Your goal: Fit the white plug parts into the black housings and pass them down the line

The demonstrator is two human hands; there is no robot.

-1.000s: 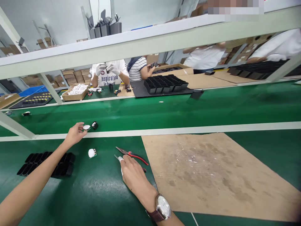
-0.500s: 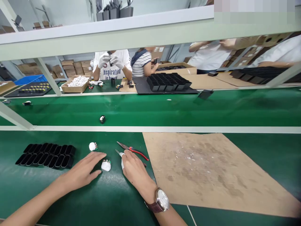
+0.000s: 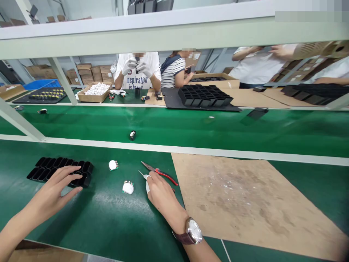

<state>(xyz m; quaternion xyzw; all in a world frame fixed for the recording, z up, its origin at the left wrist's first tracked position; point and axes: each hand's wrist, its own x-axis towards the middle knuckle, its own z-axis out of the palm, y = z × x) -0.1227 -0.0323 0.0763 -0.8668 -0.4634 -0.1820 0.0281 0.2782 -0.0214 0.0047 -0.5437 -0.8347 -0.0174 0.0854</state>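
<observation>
My left hand (image 3: 56, 191) reaches over the near right end of a double row of small black oval cases (image 3: 46, 169), thumb and fingers apart; I cannot tell whether a fingertip touches one. Nothing shows in its grasp. On the green bench, my right hand (image 3: 163, 194) is closed around tweezers (image 3: 141, 173), their thin metal tips pointing away to the left. White covers wrap some of its fingers. Red-handled long-nose pliers (image 3: 163, 174) lie just beyond it. Between the hands rest two small circuit boards with white pads, a nearer one (image 3: 128, 187) and a farther one (image 3: 112, 165).
A stained cardboard sheet (image 3: 245, 203) covers the bench at right. Past a pale rail (image 3: 152, 147), a green belt carries a small black case (image 3: 132, 135). Across it, a gloved co-worker (image 3: 139, 72) holds a dark part, near a box of white pieces (image 3: 94, 92) and black trays (image 3: 204, 96).
My left hand has moved left, from beside the nearer circuit board to the black cases. My right hand keeps the tweezers in about the same place. The view has shifted slightly.
</observation>
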